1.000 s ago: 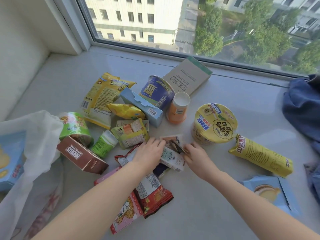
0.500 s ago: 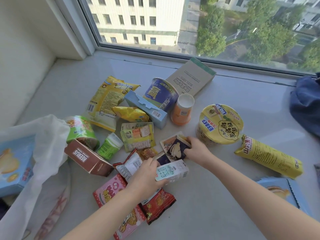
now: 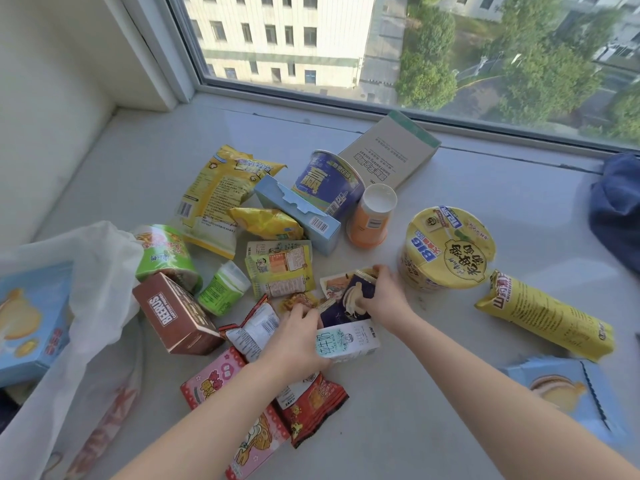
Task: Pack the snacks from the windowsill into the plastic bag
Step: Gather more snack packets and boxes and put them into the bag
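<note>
The left hand [image 3: 294,336] grips a milk carton [image 3: 348,341] just above the windowsill [image 3: 415,410]. Beside it, the right hand [image 3: 384,297] pinches a dark packet [image 3: 353,296] near the yellow noodle bowl [image 3: 446,249]. The plastic bag [image 3: 93,271] lies well left of both hands.

bright window [image 3: 415,46] daylight, soft shadows, warped edges.

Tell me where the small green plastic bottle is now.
In the head view, the small green plastic bottle lies left of centre on the windowsill, between the brown cardboard box and a green-yellow carton.
</note>
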